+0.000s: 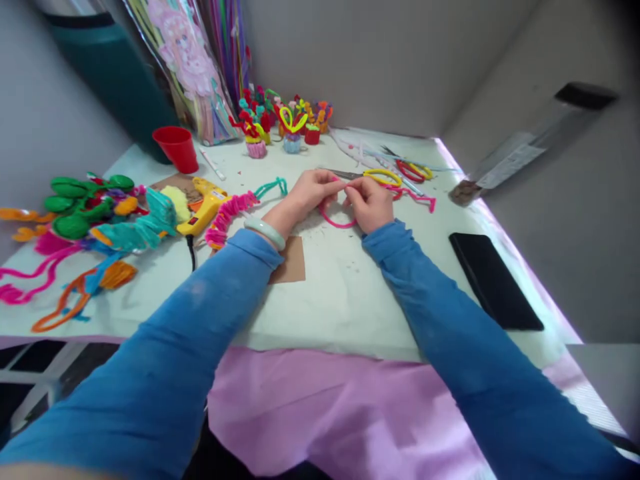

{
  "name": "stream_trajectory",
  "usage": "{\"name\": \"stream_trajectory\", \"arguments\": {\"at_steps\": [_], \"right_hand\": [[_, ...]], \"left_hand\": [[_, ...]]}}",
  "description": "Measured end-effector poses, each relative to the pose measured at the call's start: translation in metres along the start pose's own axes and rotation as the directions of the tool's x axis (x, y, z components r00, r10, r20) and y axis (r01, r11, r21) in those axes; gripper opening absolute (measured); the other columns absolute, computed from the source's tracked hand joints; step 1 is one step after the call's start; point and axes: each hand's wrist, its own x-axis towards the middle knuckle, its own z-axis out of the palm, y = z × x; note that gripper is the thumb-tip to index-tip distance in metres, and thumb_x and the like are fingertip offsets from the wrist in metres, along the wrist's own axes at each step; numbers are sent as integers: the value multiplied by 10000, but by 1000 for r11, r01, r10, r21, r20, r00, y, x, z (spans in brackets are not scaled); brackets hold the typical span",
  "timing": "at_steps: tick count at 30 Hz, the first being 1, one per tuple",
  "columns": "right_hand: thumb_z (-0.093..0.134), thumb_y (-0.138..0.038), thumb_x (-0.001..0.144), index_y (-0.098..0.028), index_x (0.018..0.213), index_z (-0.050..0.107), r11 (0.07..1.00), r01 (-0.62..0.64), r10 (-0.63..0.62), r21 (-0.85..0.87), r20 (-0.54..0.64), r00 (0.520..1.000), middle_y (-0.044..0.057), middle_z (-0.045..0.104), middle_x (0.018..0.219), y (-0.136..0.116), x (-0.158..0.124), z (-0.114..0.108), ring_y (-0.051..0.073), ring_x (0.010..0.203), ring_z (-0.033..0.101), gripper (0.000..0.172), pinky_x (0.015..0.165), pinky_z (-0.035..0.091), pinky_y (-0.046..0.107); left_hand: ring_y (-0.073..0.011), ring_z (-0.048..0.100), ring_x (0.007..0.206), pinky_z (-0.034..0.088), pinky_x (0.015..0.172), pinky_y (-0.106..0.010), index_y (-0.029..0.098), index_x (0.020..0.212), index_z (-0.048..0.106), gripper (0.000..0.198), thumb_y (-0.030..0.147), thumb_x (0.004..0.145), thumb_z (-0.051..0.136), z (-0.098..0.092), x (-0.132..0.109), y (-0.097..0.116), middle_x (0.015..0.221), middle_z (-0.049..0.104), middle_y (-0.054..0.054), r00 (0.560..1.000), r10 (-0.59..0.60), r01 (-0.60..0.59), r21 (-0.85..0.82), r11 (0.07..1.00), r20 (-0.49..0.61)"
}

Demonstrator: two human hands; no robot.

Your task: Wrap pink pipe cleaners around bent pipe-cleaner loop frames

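Note:
Both hands meet over the middle of the table, pinching a pink pipe cleaner (338, 225) that hangs below them in a loop. My left hand (315, 189), with a pale bangle on its wrist, closes thumb and fingers at one side of it. Facing it, my right hand (371, 203) pinches the other side, fingertips nearly touching the left ones. Just behind the hands lie scissors with yellow handles (383, 177). A bent pink pipe cleaner piece (420, 199) rests right of my right hand. Under the left wrist is a brown cardboard square (295, 260).
On the left are a yellow glue gun (207, 210), a fuzzy pink coil (230, 217), a heap of coloured pipe cleaner pieces (75, 213) and a red cup (176, 148). Small pipe cleaner pots (293, 141) stand behind. A black flat object (493, 280) lies right; red-handled scissors (410, 171) lie behind.

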Motion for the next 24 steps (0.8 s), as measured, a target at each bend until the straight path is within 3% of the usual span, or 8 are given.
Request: {"name": "stream_trajectory", "arguments": {"at_steps": [5, 11, 17, 24], "right_hand": [[467, -264, 846, -157, 828, 590, 998, -64, 65, -1, 31, 997, -12, 592, 583, -10, -5, -10, 127, 529, 540, 163, 587, 426, 258], [455, -280, 860, -175, 906, 593, 983, -179, 183, -53, 89, 979, 14, 618, 663, -19, -7, -14, 150, 597, 573, 179, 625, 436, 266], [401, -287, 882, -180, 929, 590, 961, -237, 264, -142, 216, 940, 67, 647, 842, -27, -2, -12, 179, 758, 592, 222, 701, 430, 277], [364, -281, 894, -159, 957, 588, 941, -266, 317, -210, 265, 910, 85, 653, 856, -27, 0, -11, 181, 763, 593, 262, 697, 427, 277]], "left_hand": [[-38, 386, 385, 293, 412, -172, 124, 706, 510, 155, 258, 775, 547, 4, 1, -1, 514, 469, 45, 1000, -13, 12, 42, 999, 17], [-75, 417, 526, 317, 501, -194, 147, 710, 548, 167, 301, 768, 523, 8, -3, 0, 590, 515, 25, 992, -13, 49, 278, 959, -129], [-90, 422, 545, 326, 543, -210, 160, 740, 577, 116, 251, 750, 507, 9, -8, 16, 583, 499, 33, 973, -131, 191, 348, 918, -188], [-96, 424, 538, 321, 547, -214, 164, 748, 577, 107, 236, 742, 498, 7, 0, 26, 553, 473, 44, 952, -261, 303, 395, 867, -157]]}}
